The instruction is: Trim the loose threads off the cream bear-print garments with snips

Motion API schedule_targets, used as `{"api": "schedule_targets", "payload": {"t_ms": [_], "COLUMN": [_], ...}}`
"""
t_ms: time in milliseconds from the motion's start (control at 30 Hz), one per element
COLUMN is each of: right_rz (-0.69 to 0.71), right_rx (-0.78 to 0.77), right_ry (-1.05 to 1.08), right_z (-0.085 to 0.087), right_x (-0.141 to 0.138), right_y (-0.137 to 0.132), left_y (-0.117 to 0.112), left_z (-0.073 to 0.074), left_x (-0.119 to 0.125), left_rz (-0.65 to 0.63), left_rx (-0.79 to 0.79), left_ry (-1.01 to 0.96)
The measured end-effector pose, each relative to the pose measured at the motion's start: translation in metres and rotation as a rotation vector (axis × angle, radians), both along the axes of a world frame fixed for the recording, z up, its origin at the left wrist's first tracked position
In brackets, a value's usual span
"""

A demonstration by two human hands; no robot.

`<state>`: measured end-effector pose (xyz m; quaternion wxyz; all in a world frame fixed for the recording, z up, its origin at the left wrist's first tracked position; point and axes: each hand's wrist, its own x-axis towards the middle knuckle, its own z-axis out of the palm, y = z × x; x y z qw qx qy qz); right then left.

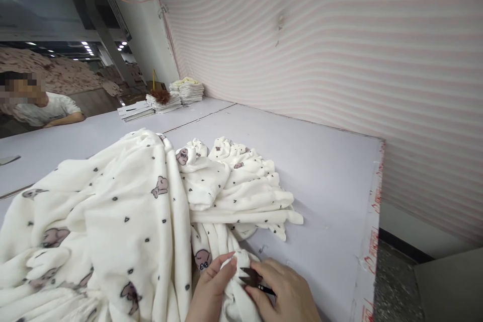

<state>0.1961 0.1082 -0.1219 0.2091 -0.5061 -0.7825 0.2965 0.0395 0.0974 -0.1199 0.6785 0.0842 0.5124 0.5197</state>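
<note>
White plush fabric (pixel 124 211) with small dark marks and pinkish-brown cartoon animals lies heaped across the left and middle of the table. At the near edge of the heap, my left hand (pixel 211 287) pinches a gathered white part of the fabric between thumb and fingers. Close beside it, my right hand (pixel 285 289) is closed around small dark thread snips (pixel 249 277). The blades point left, against the gathered fabric or just in front of it; whether they touch it I cannot tell. My right palm hides most of the snips' handle.
The pale table (pixel 324 176) has red-printed tape (pixel 373 231) along its right edge. Folded white stacks (pixel 187 91) stand at the back, with a reddish-brown bundle (pixel 160 96) near them. A striped cloth (pixel 320 50) hangs behind. At far left, a person (pixel 49 108) leans on the table.
</note>
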Motion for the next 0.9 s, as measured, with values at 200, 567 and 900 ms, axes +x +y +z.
{"api": "schedule_targets", "payload": {"t_ms": [200, 567, 900], "right_rz": [0.009, -0.056, -0.088], "right_rx": [-0.112, -0.041, -0.104], "right_ry": [0.083, 0.093, 0.254], "right_z": [0.008, 0.003, 0.009], "right_x": [0.007, 0.002, 0.002], "right_y": [0.005, 0.006, 0.011], "left_y": [0.0, 0.002, -0.007], "left_z": [-0.006, -0.013, -0.033], "left_x": [0.0, 0.006, 0.011], "left_rz": [0.058, 0.02, -0.026], "left_rx": [-0.013, 0.05, 0.244], "left_ry": [-0.015, 0.034, 0.492]}}
